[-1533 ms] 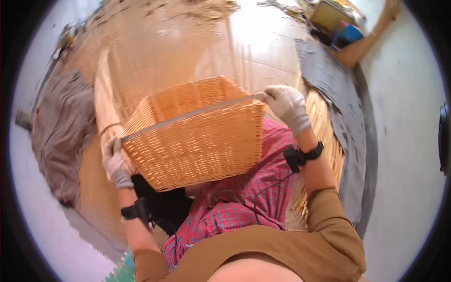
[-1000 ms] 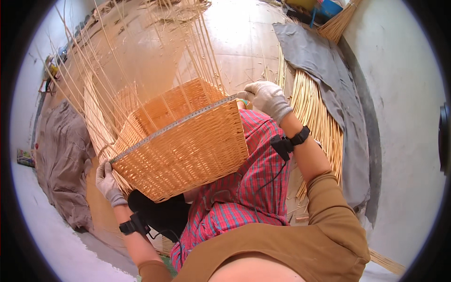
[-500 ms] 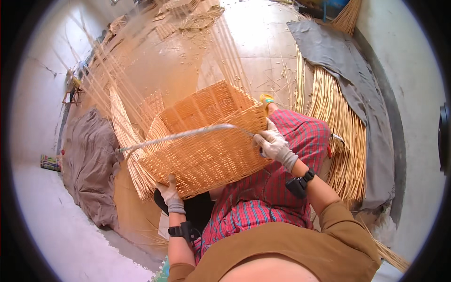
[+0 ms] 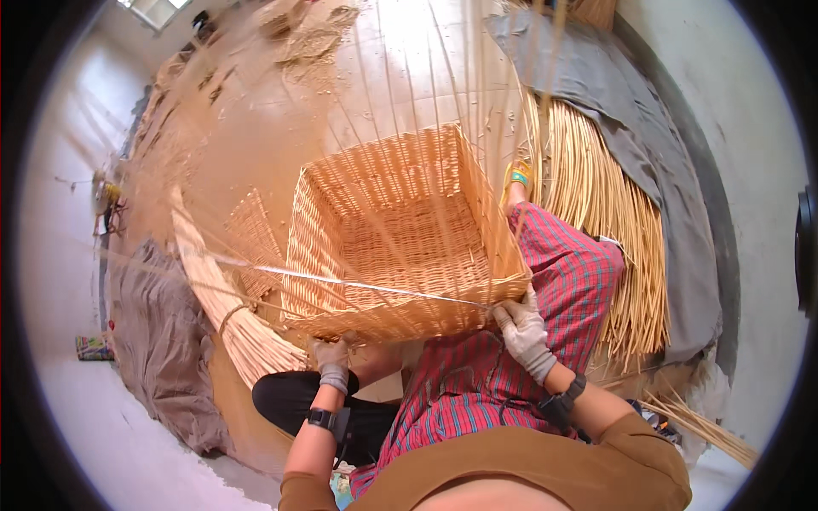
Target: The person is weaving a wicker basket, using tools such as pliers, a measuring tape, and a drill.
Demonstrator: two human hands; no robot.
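A rectangular wicker basket (image 4: 409, 234), partly woven, rests in front of my lap with its open top toward me. Long unwoven rods rise from its rim and blur near the camera. My left hand (image 4: 333, 350), in a pale work glove, is closed on the basket's near left edge. At the near right corner, my gloved right hand (image 4: 522, 326) has its fingers pinched on a thin pale strip (image 4: 366, 284), which runs across the basket's opening and out to the left. Whether it is a measuring tape I cannot tell. Both hands' fingertips are partly hidden.
A tied bundle of pale rods (image 4: 243, 328) lies left of the basket, beside a small woven panel (image 4: 254, 234). More rods (image 4: 601, 230) lie at right, partly under a grey cloth (image 4: 648, 145). A crumpled brown-grey cloth (image 4: 162, 341) is at far left. Scraps litter the floor (image 4: 247, 111).
The basket has tilted so its inside and base now face me. My right hand has moved right and down, and the pale strip now lies lower, across the near side of the opening.
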